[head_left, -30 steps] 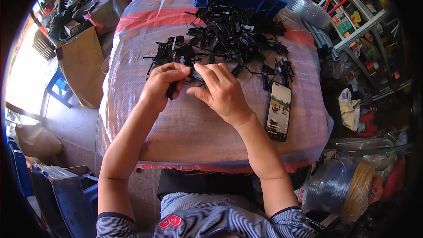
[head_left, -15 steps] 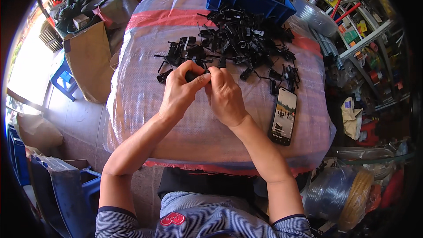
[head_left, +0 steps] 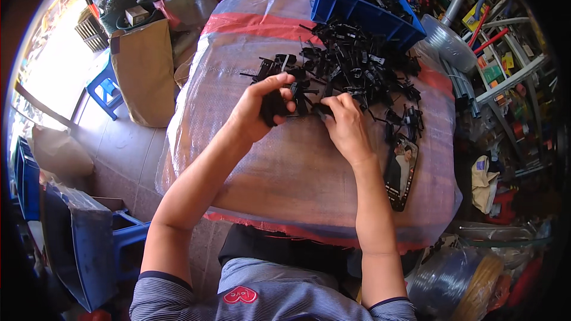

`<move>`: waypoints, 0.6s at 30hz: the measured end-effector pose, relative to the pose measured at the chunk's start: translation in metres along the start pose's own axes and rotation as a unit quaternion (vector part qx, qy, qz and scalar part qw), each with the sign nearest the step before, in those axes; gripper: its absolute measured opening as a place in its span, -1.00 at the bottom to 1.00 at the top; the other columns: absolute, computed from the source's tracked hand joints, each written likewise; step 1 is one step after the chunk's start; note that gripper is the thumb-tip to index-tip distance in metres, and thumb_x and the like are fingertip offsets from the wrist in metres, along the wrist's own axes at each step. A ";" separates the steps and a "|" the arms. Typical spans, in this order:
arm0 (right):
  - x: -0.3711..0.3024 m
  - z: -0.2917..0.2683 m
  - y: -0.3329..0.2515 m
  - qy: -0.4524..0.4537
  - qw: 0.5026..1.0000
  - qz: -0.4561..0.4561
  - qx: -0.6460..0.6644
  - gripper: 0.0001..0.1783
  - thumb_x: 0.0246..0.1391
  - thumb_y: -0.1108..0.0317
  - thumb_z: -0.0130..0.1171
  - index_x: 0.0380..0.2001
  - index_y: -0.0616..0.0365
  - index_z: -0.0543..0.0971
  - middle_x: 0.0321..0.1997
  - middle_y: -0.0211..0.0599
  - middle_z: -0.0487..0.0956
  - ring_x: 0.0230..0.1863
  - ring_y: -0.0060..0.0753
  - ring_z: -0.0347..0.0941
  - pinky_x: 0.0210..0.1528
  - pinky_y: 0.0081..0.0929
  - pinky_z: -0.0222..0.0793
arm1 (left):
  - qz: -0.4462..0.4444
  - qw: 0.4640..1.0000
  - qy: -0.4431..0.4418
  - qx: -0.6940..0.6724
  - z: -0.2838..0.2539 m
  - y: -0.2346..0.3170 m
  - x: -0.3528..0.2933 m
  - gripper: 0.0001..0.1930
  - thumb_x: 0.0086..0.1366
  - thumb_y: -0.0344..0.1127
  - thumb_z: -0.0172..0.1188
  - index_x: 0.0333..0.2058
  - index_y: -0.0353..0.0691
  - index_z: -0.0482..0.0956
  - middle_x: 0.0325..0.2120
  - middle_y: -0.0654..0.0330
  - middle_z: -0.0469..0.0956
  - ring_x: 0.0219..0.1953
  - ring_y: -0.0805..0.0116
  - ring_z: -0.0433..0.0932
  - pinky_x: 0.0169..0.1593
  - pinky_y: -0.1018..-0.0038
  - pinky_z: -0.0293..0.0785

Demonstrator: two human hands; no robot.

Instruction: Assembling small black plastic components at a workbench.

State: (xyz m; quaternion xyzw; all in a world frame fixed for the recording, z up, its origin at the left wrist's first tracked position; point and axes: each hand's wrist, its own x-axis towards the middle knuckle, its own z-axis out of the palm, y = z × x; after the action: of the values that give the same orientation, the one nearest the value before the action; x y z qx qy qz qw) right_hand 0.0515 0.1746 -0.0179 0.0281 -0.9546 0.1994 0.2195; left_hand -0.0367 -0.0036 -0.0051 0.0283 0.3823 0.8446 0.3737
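Observation:
My left hand [head_left: 256, 109] is curled around a black plastic part [head_left: 273, 108], its thumb and fingers bent over the piece. To its right, my right hand [head_left: 351, 131] pinches a small dark piece [head_left: 323, 107] between thumb and fingertips at the near edge of the heap. The heap of black plastic parts [head_left: 363, 62], with thin prongs sticking out, lies just beyond both hands. One loose black part [head_left: 301, 97] sits between the hands. What exactly each held part is stays too small and partly hidden to tell.
Woven plastic sheeting [head_left: 285, 172] covers the work surface. A phone [head_left: 401, 172] with a lit screen lies right of my right forearm. Behind the heap stands a blue crate [head_left: 366, 15] holding more black parts. A clear spool [head_left: 449, 41] and metal racks crowd the right side.
My hands were together over one black part; now they are apart, the left with a part in its palm, the right at the heap's edge. The view shifted and the phone's picture changed.

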 end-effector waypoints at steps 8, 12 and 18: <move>-0.001 -0.020 -0.007 0.067 0.871 0.149 0.463 -0.82 0.09 0.34 0.11 -0.33 0.26 0.49 -0.37 -0.45 0.51 -0.40 -0.67 0.36 -0.33 -0.68 0.30 | -0.009 0.981 -0.007 0.194 0.016 -0.016 -0.006 -0.85 0.10 -0.30 0.20 -0.35 -0.17 0.50 -0.52 0.32 0.50 -0.61 0.57 0.44 -0.67 0.66 0.19; -0.003 -0.006 -0.022 0.090 0.943 0.026 0.320 -0.79 0.07 0.43 0.10 -0.20 0.23 0.48 -0.22 -0.37 0.49 -0.30 -0.68 0.35 -0.15 -0.71 0.27 | -0.031 0.991 -0.049 0.118 0.017 -0.022 -0.010 -0.82 0.16 -0.25 0.15 -0.28 -0.17 0.50 -0.43 0.30 0.54 -0.57 0.56 0.46 -0.66 0.66 0.22; 0.000 -0.026 -0.014 0.078 0.868 0.058 0.488 -0.67 0.06 0.47 0.09 -0.06 0.24 0.42 -0.13 -0.31 0.48 -0.14 -0.68 0.34 -0.08 -0.73 0.25 | 0.171 0.893 -0.003 0.416 0.018 -0.020 -0.012 -0.72 -0.01 -0.37 0.31 -0.34 -0.42 0.54 -0.61 0.30 0.48 -0.54 0.61 0.39 -0.49 0.63 0.29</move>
State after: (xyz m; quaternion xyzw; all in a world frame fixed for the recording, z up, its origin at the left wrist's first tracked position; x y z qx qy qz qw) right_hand 0.0639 0.1719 0.0084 0.0603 -0.7155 0.6537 0.2390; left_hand -0.0103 0.0085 -0.0029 0.2481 0.6869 0.6593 0.1787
